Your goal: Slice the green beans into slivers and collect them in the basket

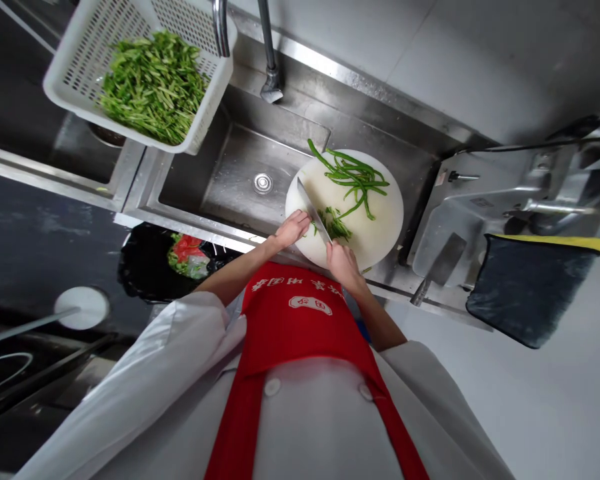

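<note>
My right hand point(343, 260) is closed round the handle of a kitchen knife point(312, 207), whose long blade slants away over a round white cutting board point(380, 243). Left of the blade, my left hand point(293, 228) rests at the board's near edge with its fingers curled together. Green bits show by its fingertips, but what they hold is hidden. Cut green pieces point(336, 227) lie in a small pile just right of the blade. Farther back on the board is a loose heap of whole, long thin green chili peppers point(355, 175).
The board lies over the right part of a steel sink point(235, 170). A white basket point(63, 100) of cut green pieces point(153, 87) stands at upper left near a faucet point(271, 83). A cleaver point(445, 260) and dark cloth point(530, 287) are right; a black-lined bin point(143, 263) is below left.
</note>
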Demonstrator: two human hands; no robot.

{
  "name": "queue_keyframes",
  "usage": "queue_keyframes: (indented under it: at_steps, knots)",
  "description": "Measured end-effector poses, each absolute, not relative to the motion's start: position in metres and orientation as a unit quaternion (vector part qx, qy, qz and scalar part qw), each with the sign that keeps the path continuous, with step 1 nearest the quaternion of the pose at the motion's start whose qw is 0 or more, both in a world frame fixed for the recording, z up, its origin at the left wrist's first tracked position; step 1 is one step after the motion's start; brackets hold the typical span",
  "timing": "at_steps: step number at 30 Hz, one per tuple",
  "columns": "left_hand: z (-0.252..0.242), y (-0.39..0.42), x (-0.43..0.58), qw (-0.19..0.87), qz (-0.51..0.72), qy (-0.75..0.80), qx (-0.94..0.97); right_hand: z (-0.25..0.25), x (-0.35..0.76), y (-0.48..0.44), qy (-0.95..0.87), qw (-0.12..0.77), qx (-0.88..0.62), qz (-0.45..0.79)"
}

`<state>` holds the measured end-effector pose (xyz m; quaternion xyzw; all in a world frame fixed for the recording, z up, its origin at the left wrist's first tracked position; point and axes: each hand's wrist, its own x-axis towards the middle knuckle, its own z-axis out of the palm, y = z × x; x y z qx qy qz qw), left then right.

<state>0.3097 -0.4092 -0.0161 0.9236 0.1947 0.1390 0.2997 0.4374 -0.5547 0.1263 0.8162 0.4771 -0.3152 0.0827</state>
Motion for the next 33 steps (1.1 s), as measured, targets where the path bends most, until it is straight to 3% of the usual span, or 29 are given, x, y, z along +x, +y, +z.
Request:
queue_keyframes:
  at_steps: [10, 19, 28, 33]
  knots:
    - [-0.009, -0.418, 0.279, 0.382, 0.166, 0.186, 0.89, 0.116, 0.45, -0.541, 0.468, 0.052, 0.823, -0.316]
    - [-0.013, -0.435, 0.291, 0.377, 0.172, 0.215, 0.884, 0.125, 0.419, -0.552, 0.477, 0.091, 0.814, -0.318]
    - [-0.014, -0.441, 0.289, 0.335, 0.18, 0.19, 0.905, 0.111, 0.444, -0.55, 0.494, 0.044, 0.798, -0.343]
    - [0.032, -0.416, 0.296, 0.334, 0.31, 0.237, 0.858, 0.117, 0.46, -0.559, 0.494, 0.015, 0.806, -0.326]
